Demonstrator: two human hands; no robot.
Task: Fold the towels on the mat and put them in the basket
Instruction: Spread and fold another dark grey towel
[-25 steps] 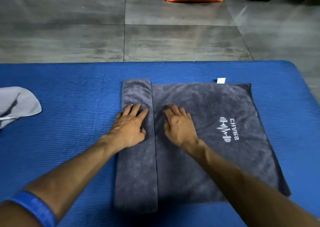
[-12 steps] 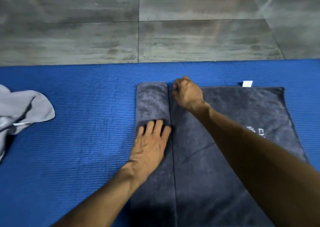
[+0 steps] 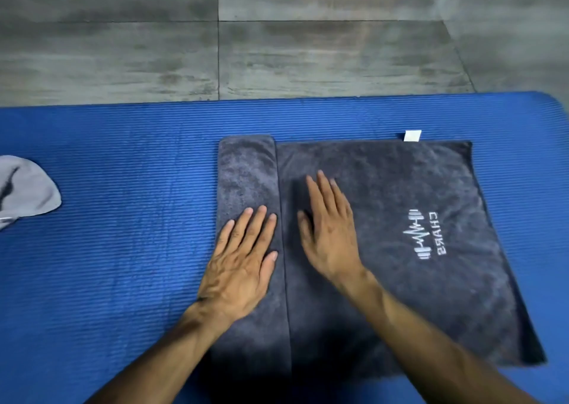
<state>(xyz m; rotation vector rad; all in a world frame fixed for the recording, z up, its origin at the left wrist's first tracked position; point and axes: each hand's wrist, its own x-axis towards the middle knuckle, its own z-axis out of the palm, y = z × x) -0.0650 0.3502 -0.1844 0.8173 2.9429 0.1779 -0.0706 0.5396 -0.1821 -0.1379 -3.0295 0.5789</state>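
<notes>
Mirrored "CHARS" on dark towel (image 3: 385,249)

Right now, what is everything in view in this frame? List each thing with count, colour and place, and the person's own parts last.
dark grey towel: 1, dark grey with a white logo, spread on the mat, centre to right, its left edge folded over into a narrow strip
white tag: 1, white, on the towel's far edge, towards the right
light grey towel: 1, light grey, crumpled at the mat's left edge, partly out of frame
mat: 1, blue and ribbed, across the floor under both towels
floor: grey tiles, beyond the mat
left hand: 1, flat on the folded strip
right hand: 1, flat on the towel beside the strip
</notes>
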